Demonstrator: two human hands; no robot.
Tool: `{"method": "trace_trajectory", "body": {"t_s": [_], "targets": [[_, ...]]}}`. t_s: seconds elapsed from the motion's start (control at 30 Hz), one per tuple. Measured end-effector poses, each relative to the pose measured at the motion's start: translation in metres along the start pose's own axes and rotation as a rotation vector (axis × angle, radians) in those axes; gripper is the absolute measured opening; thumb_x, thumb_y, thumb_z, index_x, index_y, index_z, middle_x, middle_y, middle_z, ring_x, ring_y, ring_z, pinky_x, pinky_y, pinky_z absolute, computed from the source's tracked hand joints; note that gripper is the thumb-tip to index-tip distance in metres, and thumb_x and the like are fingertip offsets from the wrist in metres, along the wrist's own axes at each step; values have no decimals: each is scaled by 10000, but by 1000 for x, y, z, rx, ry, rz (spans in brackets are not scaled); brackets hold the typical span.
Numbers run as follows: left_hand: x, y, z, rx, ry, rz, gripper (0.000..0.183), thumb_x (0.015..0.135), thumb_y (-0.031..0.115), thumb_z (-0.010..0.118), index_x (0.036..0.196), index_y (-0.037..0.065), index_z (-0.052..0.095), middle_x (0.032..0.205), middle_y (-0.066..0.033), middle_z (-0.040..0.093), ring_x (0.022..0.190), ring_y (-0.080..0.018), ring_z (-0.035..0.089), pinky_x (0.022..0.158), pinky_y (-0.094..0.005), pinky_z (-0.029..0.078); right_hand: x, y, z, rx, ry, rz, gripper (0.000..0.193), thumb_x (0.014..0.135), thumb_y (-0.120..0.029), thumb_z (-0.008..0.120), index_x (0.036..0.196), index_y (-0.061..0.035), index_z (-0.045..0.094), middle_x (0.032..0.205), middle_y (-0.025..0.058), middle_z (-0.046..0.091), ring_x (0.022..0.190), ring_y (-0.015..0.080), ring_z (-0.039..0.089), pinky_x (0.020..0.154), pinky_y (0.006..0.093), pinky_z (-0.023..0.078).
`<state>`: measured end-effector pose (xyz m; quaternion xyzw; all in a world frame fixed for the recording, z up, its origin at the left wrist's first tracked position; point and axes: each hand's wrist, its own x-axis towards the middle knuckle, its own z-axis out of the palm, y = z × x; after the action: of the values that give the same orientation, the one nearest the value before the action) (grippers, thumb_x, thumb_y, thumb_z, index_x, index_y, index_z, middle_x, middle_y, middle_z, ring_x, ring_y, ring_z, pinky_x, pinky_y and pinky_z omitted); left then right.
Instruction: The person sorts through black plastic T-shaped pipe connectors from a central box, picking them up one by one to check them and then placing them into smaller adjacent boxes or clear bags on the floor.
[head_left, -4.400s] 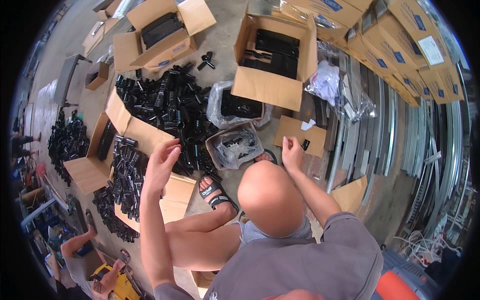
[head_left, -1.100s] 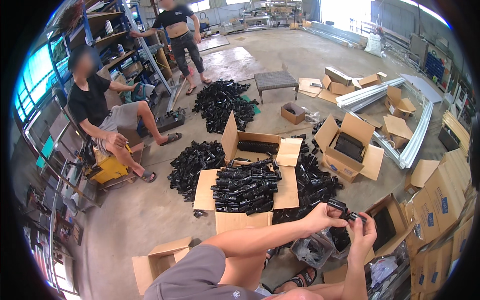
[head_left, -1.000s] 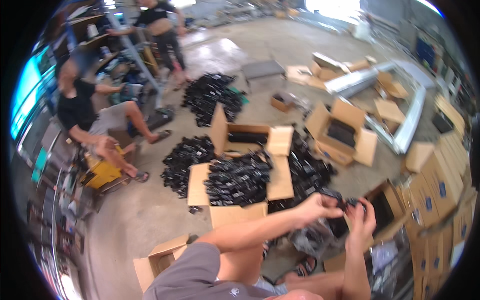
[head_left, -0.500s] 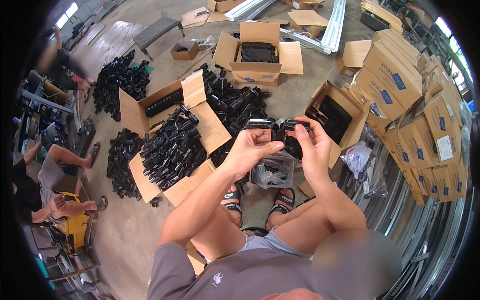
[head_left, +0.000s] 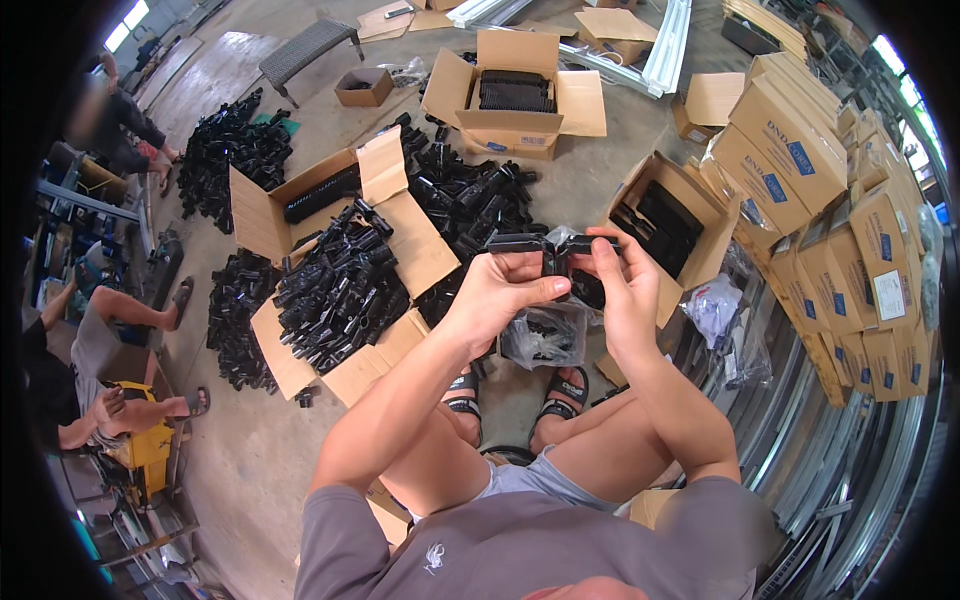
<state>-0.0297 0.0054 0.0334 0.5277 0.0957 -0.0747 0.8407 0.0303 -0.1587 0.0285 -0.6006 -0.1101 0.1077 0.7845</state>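
Note:
Above the floor before my knees, my left hand (head_left: 505, 287) grips a glossy black plastic part (head_left: 517, 243) with the thumb stretched along its lower side. My right hand (head_left: 623, 278) pinches the right end of a black piece (head_left: 580, 244) between thumb and fingers. The two pieces meet in the middle; whether they are one jointed part or two cannot be told. Beneath the hands stands a container lined with clear plastic (head_left: 545, 340), with small dark items inside. An open carton (head_left: 330, 290) on the left is heaped with similar black parts (head_left: 340, 285).
Loose black parts lie in piles (head_left: 235, 165) around the carton. Another open carton (head_left: 515, 130) stands ahead, and one (head_left: 695, 225) at right holds black pieces. Stacked cartons (head_left: 790, 150) and long metal profiles (head_left: 800, 470) line the right. Two other people (head_left: 95, 400) are at the left.
The black piece in my hands has tilted slightly, and the bright glare on its left arm has gone. Both hands keep their grip. The whole view has shifted a little.

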Motion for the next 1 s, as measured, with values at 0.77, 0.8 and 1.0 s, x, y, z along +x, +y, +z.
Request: {"method": "trace_trajectory", "body": {"t_s": [0.77,0.8,1.0], "targets": [[4,5,-70,207,343,-242,788,739,151,861,1315,-197,451,1192,-247,613,1038,-267,658,902,-325,545,81,329,-167,-1596,-146,72,170,874,-92,555,989,4,634,1069,247,653,1028,443,616,884,528,490],[24,4,-61,237,260,-256,800,724,152,872,1307,-205,456,1164,-260,628,1007,-270,671,881,-316,555,98,348,-220,-1639,-53,224,333,937,-153,513,1224,-2,589,1335,244,539,1261,391,498,1046,491,402],[20,-19,-96,342,265,-291,825,682,239,886,1287,-178,511,1152,-250,658,953,-246,693,841,-320,568,112,384,-207,-1605,118,-110,382,958,-169,512,1277,31,578,1295,226,588,1218,374,548,1052,456,413]]}}
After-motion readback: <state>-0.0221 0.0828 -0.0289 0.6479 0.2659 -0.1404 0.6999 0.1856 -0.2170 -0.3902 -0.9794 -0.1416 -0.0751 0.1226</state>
